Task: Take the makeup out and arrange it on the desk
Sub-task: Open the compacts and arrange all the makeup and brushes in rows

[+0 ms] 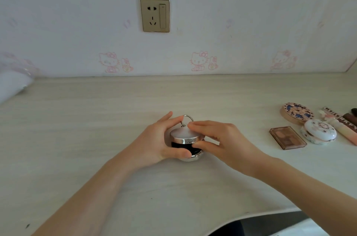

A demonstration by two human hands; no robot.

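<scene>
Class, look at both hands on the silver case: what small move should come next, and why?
Probably slide the silver case right, toward the brown palette and white compact, then let go. Both the left hand and right hand grip it at mid-desk, apart from the makeup already laid out.

Home bedroom — cartoon-kitten wallpaper [108, 61], gold wall socket [154, 15], pale wood desk [96, 119], makeup compacts [318, 131] at one side

My left hand [154, 144] and right hand [224, 139] hiding the sides of the jar [185, 136] from me, a blurred white thing [13, 85] running off left, tubes [343, 131] getting cropped at right.
</scene>
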